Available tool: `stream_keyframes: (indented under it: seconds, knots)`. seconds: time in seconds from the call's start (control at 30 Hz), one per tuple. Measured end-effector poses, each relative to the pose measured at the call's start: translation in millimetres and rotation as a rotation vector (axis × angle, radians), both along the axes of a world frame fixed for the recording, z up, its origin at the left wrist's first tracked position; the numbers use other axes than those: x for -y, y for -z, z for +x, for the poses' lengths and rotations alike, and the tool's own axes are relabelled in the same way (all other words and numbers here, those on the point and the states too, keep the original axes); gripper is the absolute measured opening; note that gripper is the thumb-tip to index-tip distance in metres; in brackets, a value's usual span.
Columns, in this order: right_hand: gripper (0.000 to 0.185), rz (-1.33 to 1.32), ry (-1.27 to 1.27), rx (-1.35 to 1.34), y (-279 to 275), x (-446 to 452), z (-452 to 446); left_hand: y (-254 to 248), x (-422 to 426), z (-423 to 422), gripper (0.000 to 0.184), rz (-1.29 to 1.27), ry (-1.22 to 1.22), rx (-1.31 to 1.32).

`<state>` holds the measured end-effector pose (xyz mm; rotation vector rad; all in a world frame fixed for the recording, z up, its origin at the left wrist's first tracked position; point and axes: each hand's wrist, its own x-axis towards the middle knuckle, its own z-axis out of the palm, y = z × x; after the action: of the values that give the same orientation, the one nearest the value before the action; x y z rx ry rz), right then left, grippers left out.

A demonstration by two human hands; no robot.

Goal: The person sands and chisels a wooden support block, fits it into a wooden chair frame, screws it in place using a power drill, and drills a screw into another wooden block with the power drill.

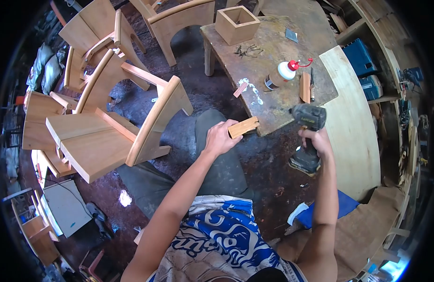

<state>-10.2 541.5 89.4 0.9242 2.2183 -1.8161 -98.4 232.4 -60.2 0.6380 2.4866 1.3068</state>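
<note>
My left hand (220,138) is closed round one end of a small wooden block (243,127), whose notched far end lies by the corner of the low worktable (273,115). My right hand (316,140) grips the handle of a dark cordless drill (309,117), which points left over the table's near right edge. On the table stand a white glue bottle with a red cap (287,70) and a brown-labelled container (273,82). A wooden strip (305,87) lies to their right. A small wood piece (240,90) rests beside smeared white glue.
Wooden chairs (153,120) crowd the left side. A square wooden box (236,28), a pile of screws (249,50) and a grey square (291,35) are on the table's far part. A pale curved board (355,127) and shelves with blue cases (359,57) stand at right.
</note>
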Motion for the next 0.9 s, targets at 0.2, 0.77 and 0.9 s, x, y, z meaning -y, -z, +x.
stream_keyframes:
  seconds: [0.2,0.77,0.9]
  knots:
    - [0.009,0.149,0.494,-0.472,104.1,-23.6,-25.8,10.4,-1.8,-3.7,0.045,0.22,-0.083,0.082]
    - [0.029,0.561,0.904,-0.774,165.1,37.7,-56.0,-9.1,87.4,27.5,0.069,1.328,-0.412,1.047]
    - [0.014,0.665,0.494,-0.604,174.1,81.2,-42.1,-2.1,107.5,32.5,0.084,1.171,-0.406,0.922]
